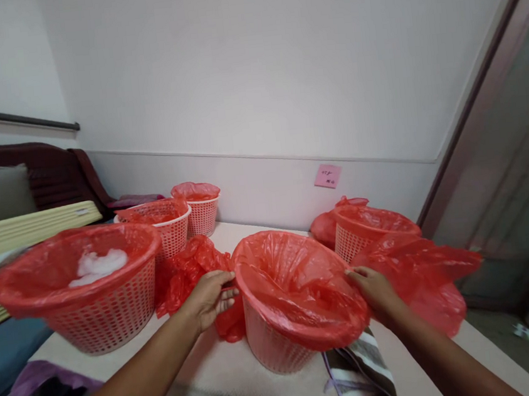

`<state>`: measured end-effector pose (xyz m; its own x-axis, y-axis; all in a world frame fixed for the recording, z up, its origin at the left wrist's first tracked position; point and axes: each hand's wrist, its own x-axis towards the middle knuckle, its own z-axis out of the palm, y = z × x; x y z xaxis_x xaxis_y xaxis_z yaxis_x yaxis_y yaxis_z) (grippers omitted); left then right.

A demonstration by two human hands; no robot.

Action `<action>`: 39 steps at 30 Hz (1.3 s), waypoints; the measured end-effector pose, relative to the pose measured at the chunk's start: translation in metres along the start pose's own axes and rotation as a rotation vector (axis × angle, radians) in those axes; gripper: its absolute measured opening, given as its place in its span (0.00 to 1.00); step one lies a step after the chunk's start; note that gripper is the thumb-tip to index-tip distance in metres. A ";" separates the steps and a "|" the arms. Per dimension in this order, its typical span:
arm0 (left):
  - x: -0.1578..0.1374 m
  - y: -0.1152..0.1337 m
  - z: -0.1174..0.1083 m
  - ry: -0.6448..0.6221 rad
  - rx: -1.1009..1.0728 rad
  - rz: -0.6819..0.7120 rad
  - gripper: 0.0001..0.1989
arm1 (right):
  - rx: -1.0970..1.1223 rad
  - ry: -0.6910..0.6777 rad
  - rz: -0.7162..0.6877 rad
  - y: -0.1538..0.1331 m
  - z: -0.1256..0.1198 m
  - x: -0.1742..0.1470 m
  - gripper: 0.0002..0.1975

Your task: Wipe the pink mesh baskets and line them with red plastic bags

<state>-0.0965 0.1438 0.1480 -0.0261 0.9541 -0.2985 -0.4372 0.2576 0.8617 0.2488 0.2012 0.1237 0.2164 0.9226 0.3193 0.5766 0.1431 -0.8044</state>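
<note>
Right in front of me stands a perforated plastic basket [277, 341], lined with a red plastic bag [295, 270] folded over its rim. My left hand [212, 298] is at the basket's left rim, thumb and fingers apart, their tips at or close to the bag's edge. On the opposite side, my right hand [370, 284] has its fingers closed on the bag where it wraps the rim. The inside of the basket is covered by loose, creased plastic. Crumpled red bags [185, 275] lie left of the basket, partly behind my left hand.
At left, a bag-lined basket [102, 316] holds white fluffy material [101, 263]. Two more baskets, one white-rimmed [171, 236] and one behind [204, 217], stand farther back. Another lined basket [345, 243] is at right, beside loose red plastic [417, 264]. A striped cloth [361, 373] lies at the front.
</note>
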 end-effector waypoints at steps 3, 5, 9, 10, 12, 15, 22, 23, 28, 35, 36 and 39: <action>0.001 -0.004 -0.003 0.007 -0.067 -0.037 0.05 | 0.115 -0.040 0.095 -0.003 -0.001 -0.005 0.14; 0.002 -0.011 -0.005 0.021 -0.136 -0.075 0.06 | 0.190 -0.052 0.137 -0.005 0.000 -0.008 0.14; 0.007 -0.033 -0.008 0.081 -0.260 -0.142 0.05 | 0.322 -0.061 0.205 -0.009 0.004 -0.011 0.11; 0.008 -0.038 -0.007 0.097 -0.282 -0.150 0.05 | 0.354 -0.063 0.218 -0.009 0.005 -0.011 0.11; 0.010 -0.048 -0.006 0.121 -0.315 -0.148 0.05 | 0.424 -0.068 0.245 -0.009 0.006 -0.012 0.10; 0.007 -0.053 -0.002 0.129 -0.334 -0.107 0.06 | 0.544 -0.096 0.292 -0.010 0.006 -0.015 0.10; -0.027 -0.044 0.012 0.015 -0.256 -0.033 0.08 | 0.822 -0.153 0.372 -0.004 0.004 -0.020 0.10; -0.029 -0.043 0.014 -0.003 -0.234 -0.025 0.07 | 0.854 -0.152 0.382 -0.001 0.005 -0.020 0.09; -0.025 -0.044 0.021 -0.028 -0.180 0.041 0.02 | 0.993 -0.186 0.421 0.008 0.011 -0.025 0.08; -0.017 -0.052 0.017 0.021 -0.105 0.075 0.07 | 1.121 -0.224 0.534 0.015 -0.003 -0.027 0.08; -0.018 -0.052 0.016 0.032 -0.081 0.084 0.07 | 1.139 -0.230 0.549 0.015 -0.005 -0.025 0.10; -0.022 -0.052 0.016 0.053 0.004 0.116 0.05 | 1.188 -0.262 0.556 0.013 -0.006 -0.023 0.11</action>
<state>-0.0587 0.1118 0.1165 -0.1236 0.9680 -0.2183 -0.4250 0.1472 0.8932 0.2565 0.1796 0.1088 -0.0364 0.9815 -0.1881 -0.5974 -0.1722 -0.7833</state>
